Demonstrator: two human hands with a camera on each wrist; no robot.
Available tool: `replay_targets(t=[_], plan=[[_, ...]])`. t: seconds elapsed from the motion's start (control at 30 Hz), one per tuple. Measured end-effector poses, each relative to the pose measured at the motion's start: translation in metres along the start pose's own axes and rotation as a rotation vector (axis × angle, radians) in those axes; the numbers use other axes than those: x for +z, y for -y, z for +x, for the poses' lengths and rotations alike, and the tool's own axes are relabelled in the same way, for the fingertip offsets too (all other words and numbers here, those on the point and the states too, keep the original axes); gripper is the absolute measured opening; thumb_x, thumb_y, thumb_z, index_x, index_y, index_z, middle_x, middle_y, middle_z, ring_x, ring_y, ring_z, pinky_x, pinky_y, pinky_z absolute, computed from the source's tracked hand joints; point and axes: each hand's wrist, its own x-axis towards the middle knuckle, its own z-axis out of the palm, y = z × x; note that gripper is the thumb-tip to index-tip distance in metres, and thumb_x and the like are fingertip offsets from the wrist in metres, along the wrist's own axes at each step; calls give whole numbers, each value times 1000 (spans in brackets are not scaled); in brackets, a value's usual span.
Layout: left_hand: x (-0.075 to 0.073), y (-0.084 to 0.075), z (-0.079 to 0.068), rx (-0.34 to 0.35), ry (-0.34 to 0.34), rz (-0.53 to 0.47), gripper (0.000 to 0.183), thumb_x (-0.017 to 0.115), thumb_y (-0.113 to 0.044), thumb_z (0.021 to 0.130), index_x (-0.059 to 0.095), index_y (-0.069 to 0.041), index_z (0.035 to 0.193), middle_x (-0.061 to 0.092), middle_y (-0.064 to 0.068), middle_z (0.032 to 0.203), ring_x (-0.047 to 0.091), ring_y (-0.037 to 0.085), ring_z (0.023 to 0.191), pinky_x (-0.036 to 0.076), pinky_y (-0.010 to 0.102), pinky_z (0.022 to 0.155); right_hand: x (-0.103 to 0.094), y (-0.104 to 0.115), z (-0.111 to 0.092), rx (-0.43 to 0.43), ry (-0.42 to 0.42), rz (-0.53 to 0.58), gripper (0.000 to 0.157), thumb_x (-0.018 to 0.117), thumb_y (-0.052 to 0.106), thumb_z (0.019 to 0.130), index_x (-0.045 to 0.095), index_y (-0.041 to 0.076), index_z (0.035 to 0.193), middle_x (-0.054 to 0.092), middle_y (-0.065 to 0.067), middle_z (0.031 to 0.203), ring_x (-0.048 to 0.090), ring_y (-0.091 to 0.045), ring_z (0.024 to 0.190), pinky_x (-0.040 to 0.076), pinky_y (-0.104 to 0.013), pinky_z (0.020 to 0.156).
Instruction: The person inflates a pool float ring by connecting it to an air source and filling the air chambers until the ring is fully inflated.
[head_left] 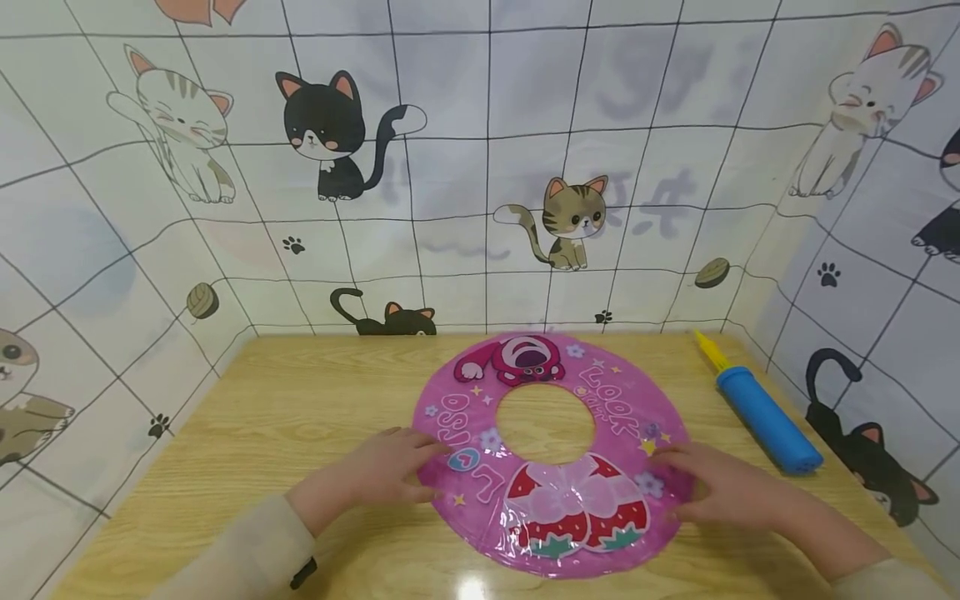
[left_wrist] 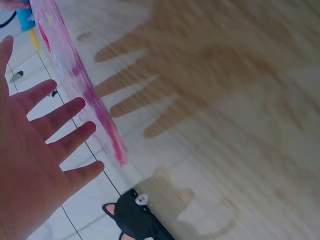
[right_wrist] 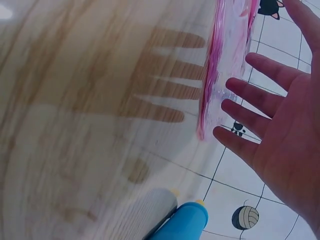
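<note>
A pink swim ring (head_left: 465, 400) printed with strawberries, a bear and letters lies flat on the wooden table, looking thin and barely inflated. At its left edge is my left hand (head_left: 386, 468), fingers spread. My right hand (head_left: 731, 486) reaches over the ring's right edge, also with spread fingers. Both wrist views show straight fingers: the left hand (left_wrist: 37, 145) and the right hand (right_wrist: 280, 125) are beside the ring's thin edge, gripping nothing. Whether the fingertips touch the ring, I cannot tell.
A blue hand pump (head_left: 768, 421) with a yellow nozzle lies on the table (head_left: 315, 375) to the right of the ring. Cloth walls (head_left: 450, 183) with cat prints and a grid enclose the back and both sides.
</note>
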Motion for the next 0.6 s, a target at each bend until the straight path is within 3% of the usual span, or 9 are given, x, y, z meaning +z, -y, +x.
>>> replay_targets(t=[0.23,0.6], plan=[[1,-18,10,66,26,11,63,55,-58,91,51,-21,141,54,2,138,46,27,130,32,51,110,-2,-8,-1,-31,-31,-14,66,76,48,77,59,14,131,46,-18,141,40,-49,127,42,-66,92],[-7,-32,19,96,47,36,66,53,-60,91,47,-22,145,51,1,142,44,26,133,29,49,111,3,-6,-1,5,39,53,68,76,48,78,58,17,135,42,-19,147,34,-52,131,40,-69,93]])
